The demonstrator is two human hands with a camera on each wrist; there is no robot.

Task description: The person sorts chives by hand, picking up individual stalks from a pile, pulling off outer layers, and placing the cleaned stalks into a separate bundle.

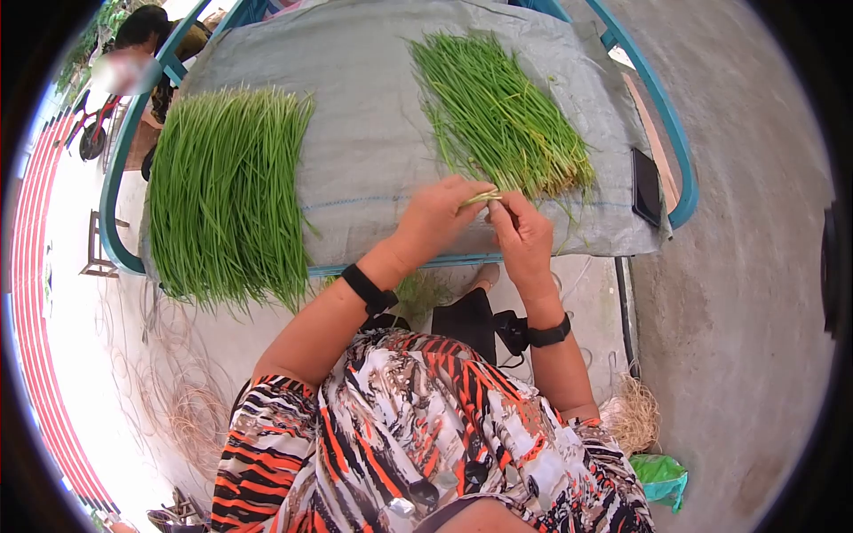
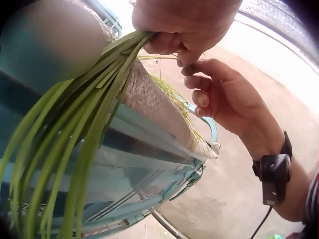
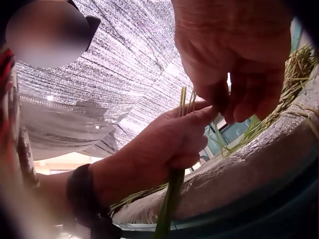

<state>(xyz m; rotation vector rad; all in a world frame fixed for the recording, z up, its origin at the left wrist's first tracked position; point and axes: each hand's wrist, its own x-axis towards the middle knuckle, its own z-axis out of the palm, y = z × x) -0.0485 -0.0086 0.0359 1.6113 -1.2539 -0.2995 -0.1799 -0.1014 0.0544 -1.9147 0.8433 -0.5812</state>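
Note:
My left hand [image 1: 435, 218] grips a small bunch of chives [image 2: 75, 124], fingers curled round it near the pale stem ends [image 1: 482, 197]. In the left wrist view the green leaves hang down from that fist. My right hand [image 1: 527, 244] meets it at the stem ends, thumb and forefinger pinched together on a thin chive strand; in the right wrist view the right hand [image 3: 234, 59] partly hides this contact. Just beyond the hands lies a loose pile of chives [image 1: 498, 107] with yellowed ends. A neat, thick layer of chives [image 1: 229, 195] is spread at the left.
A grey cloth [image 1: 364, 115] covers the blue-framed cart [image 1: 684, 160]. On its right edge lies a black phone [image 1: 646, 186]. Below stand a bundle of straw-coloured strands [image 1: 635, 416] and a green bag [image 1: 660, 480]. Another person [image 1: 147, 44] is at the far left.

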